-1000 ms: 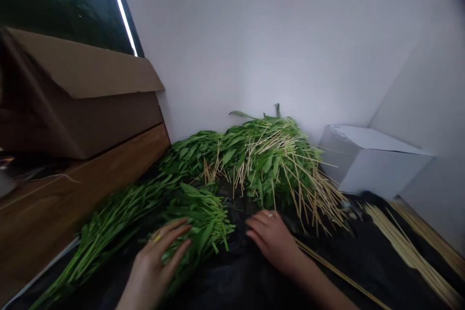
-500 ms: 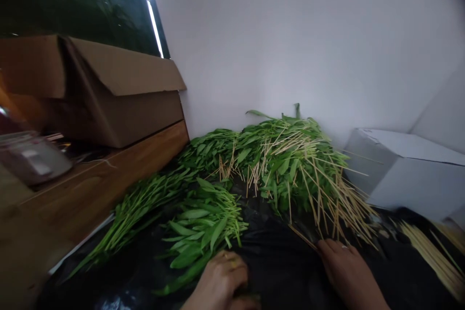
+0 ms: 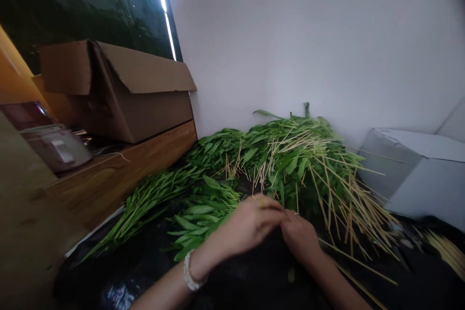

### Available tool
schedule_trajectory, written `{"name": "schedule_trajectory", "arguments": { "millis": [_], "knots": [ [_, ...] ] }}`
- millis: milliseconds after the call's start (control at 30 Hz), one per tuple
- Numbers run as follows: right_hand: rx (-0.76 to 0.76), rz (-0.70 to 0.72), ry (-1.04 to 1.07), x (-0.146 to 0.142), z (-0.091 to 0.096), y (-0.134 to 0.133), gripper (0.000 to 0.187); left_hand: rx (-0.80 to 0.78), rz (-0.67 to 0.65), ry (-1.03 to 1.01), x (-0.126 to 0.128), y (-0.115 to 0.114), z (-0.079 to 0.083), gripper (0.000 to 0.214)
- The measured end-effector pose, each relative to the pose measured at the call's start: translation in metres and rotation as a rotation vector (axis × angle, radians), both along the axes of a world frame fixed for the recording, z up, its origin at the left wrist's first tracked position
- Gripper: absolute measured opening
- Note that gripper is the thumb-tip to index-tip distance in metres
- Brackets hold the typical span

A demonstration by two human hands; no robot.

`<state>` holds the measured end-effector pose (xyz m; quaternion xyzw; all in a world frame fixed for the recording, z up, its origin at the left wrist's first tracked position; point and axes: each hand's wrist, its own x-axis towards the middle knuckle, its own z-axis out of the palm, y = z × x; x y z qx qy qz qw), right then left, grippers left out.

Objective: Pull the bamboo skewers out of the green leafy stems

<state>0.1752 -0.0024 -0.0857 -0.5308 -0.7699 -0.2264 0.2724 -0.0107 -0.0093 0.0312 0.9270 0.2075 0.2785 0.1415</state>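
Skewered greens (image 3: 301, 160) heaped by the back wall, looks like many done; loose greens (image 3: 203, 208) just beside my hands, unskewered; bare skewers (image 3: 446, 252) far right. Left hand (image 3: 250, 223), right hand (image 3: 300, 237) touching, fingers curled; can't tell what either grip holds.

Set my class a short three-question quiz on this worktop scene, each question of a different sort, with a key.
1. True or false: the left hand and the right hand lie far apart, at opposite edges of the black sheet.
2. What sticks out of the big pile of greens? A. metal wires B. bamboo skewers C. ribbons
3. Fill in: the beaded bracelet is on the ___ wrist.

Key: 1 false, the hands meet in the middle; 2 B; 3 left.
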Motion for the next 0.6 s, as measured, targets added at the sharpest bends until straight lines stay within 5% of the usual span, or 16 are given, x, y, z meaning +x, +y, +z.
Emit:
{"name": "schedule_trajectory", "arguments": {
  "millis": [133, 267, 600],
  "knots": [
    [-0.022, -0.026, -0.029, 0.008, -0.007, -0.002, 0.016, -0.173, 0.176, -0.069, -0.033, 0.039, -0.011, 0.019],
    [-0.05, -0.015, -0.021, 0.007, -0.007, -0.001, 0.015, -0.269, 0.078, 0.136, -0.055, 0.048, -0.023, 0.016],
    [-0.054, 0.003, -0.005, 0.005, -0.003, -0.004, 0.019, 0.026, 0.17, 0.513, -0.045, 0.03, -0.033, 0.004]
  ]
}}
